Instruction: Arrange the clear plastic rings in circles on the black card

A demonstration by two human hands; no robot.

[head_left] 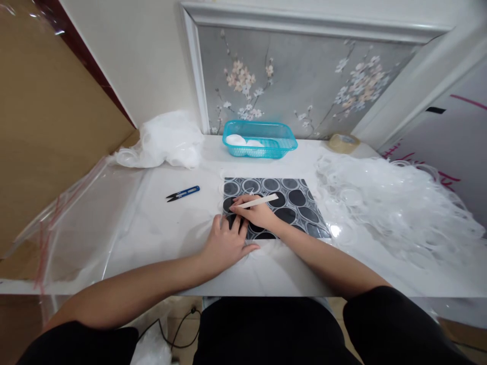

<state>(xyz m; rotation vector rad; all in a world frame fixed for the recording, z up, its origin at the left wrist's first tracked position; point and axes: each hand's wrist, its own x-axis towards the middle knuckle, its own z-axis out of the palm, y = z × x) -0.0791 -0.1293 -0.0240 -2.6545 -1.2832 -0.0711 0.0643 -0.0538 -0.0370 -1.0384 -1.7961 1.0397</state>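
A dark sheet (286,215) patterned with pale rings and black ovals lies flat on the white table. My right hand (255,210) is closed in a pen-like grip around a slim white stick (262,201), whose lower end is hidden by my fingers near the sheet's left side. My left hand (227,242) rests at the sheet's lower left edge, fingers spread and the thumb stretched out to the right. Its fingertips press on the sheet close beside the right hand. Blue-handled thread snips (183,193) lie to the left, apart from both hands.
Behind the sheet stands a blue plastic basket (262,152) with white round pieces inside. A white plastic bundle (167,139) sits back left. Clear rings (391,203) are heaped at right, below a tape roll (343,143). Clear plastic film (83,223) drapes the left edge beside cardboard (53,116).
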